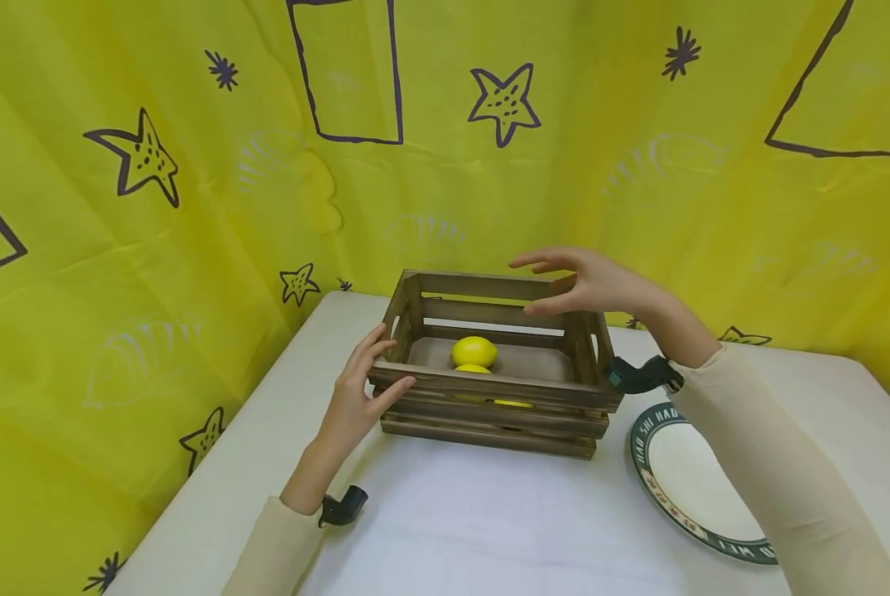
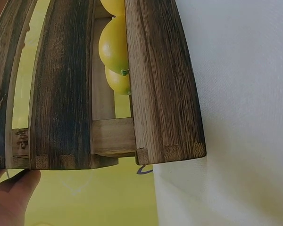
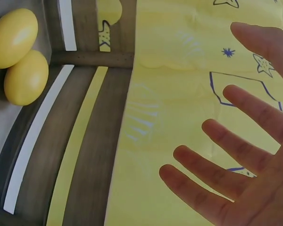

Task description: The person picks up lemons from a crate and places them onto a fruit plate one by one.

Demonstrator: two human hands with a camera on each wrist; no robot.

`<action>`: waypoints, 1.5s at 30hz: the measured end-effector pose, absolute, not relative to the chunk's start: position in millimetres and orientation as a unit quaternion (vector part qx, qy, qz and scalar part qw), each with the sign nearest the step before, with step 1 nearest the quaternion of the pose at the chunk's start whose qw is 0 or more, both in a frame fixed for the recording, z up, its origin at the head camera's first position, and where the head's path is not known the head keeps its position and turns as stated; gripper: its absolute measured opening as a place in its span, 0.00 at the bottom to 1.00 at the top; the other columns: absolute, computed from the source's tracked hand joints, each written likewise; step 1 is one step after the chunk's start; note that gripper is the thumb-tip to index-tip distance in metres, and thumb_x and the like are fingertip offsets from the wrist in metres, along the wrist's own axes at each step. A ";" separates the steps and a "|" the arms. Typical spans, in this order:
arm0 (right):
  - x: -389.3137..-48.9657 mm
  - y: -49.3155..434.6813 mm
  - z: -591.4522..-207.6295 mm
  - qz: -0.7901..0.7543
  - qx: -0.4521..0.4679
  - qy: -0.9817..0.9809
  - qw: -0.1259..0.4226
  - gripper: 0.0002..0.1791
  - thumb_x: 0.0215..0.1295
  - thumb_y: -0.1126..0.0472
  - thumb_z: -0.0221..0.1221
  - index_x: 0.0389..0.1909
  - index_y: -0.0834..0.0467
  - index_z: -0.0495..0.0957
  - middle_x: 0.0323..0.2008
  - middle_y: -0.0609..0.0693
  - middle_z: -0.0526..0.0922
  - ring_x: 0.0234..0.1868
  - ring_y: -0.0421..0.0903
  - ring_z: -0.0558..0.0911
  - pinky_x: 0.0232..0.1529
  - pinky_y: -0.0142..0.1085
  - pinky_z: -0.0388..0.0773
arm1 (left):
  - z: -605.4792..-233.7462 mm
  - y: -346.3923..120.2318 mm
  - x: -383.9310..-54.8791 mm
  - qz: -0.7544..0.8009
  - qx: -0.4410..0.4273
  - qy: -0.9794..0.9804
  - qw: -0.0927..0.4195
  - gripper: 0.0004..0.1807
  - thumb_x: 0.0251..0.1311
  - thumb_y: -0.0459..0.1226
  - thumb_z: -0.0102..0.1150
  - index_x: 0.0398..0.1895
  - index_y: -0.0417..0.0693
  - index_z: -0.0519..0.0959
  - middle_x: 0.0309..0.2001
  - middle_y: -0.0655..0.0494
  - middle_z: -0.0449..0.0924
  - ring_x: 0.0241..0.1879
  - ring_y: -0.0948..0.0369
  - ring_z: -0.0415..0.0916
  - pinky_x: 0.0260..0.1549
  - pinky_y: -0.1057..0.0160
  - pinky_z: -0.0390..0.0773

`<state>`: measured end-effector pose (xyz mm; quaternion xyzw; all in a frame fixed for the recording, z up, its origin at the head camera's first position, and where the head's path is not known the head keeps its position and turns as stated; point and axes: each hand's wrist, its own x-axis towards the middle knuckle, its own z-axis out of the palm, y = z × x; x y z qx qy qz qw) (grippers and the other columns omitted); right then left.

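A slatted wooden crate [image 1: 489, 381] stands on the white table with several yellow lemons [image 1: 474, 353] inside. Through a gap between its slats, the left wrist view shows a lemon [image 2: 114, 44] with a green stem end. My left hand [image 1: 355, 385] holds the crate's front left corner, thumb on the front top slat and fingers at the left end. Above the back right rim hovers my right hand [image 1: 589, 281], fingers spread and nothing in them. Its fingers [image 3: 203, 179] are apart from the crate in the right wrist view.
A white plate [image 1: 701, 472] with a green lettered rim lies right of the crate, partly under my right forearm. Yellow curtain [image 1: 445, 182] with starfish drawings hangs behind and left of the table. White cloth [image 1: 474, 513] covers the tabletop in front.
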<state>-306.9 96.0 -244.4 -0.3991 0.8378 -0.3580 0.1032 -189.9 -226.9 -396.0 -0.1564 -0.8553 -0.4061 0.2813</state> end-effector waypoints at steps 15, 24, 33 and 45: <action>-338.0 58.2 -249.0 -0.358 -0.449 0.807 0.140 0.33 0.59 0.64 0.68 0.65 0.60 0.70 0.67 0.56 0.69 0.69 0.62 0.64 0.64 0.58 0.67 | -393.2 -229.8 -193.8 -0.400 -0.165 -0.855 0.285 0.30 0.55 0.36 0.70 0.60 0.37 0.70 0.73 0.46 0.59 0.71 0.48 0.58 0.64 0.45 0.67; -350.5 37.0 -253.9 -0.348 -0.471 0.792 0.173 0.31 0.60 0.65 0.67 0.65 0.63 0.70 0.67 0.58 0.69 0.67 0.61 0.68 0.64 0.56 0.68 | -388.4 -234.3 -191.7 -0.398 -0.159 -0.859 0.280 0.30 0.56 0.37 0.70 0.60 0.39 0.70 0.73 0.46 0.58 0.72 0.47 0.57 0.65 0.46 0.66; -359.6 14.7 -266.1 -0.286 -0.482 0.790 0.250 0.30 0.62 0.65 0.65 0.66 0.63 0.69 0.68 0.61 0.67 0.69 0.64 0.65 0.66 0.55 0.65 | -389.5 -236.4 -190.4 -0.407 -0.151 -0.861 0.266 0.29 0.57 0.38 0.69 0.60 0.40 0.70 0.74 0.47 0.57 0.72 0.48 0.56 0.67 0.46 0.63; -372.9 1.5 -308.4 -0.251 -0.438 0.788 0.353 0.32 0.64 0.66 0.62 0.68 0.64 0.66 0.71 0.61 0.63 0.73 0.63 0.58 0.70 0.57 0.57 | -395.6 -234.8 -186.8 -0.407 -0.158 -0.859 0.268 0.28 0.57 0.38 0.69 0.59 0.40 0.71 0.73 0.48 0.58 0.72 0.48 0.58 0.66 0.47 0.64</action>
